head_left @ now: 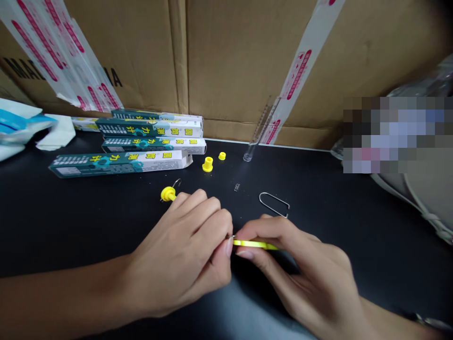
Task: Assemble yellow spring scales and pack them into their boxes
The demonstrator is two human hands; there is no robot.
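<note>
My left hand is closed, its thumb and fingertips pinching by a small metal end. Beyond its knuckles sticks out a yellow round cap on a short stem, with a wire hook at it; the hand hides the rest. My right hand pinches a flat yellow plastic strip between thumb and forefinger, right against the left fingertips. Whether cap and strip are one piece I cannot tell. Past the hands lie a U-shaped metal wire and a small coil spring.
Two yellow plugs stand near a clear tube. Several green-and-white spring scale boxes lie at the left, before a large cardboard box. White-and-blue packaging is far left; a pale bag sits right on the black table.
</note>
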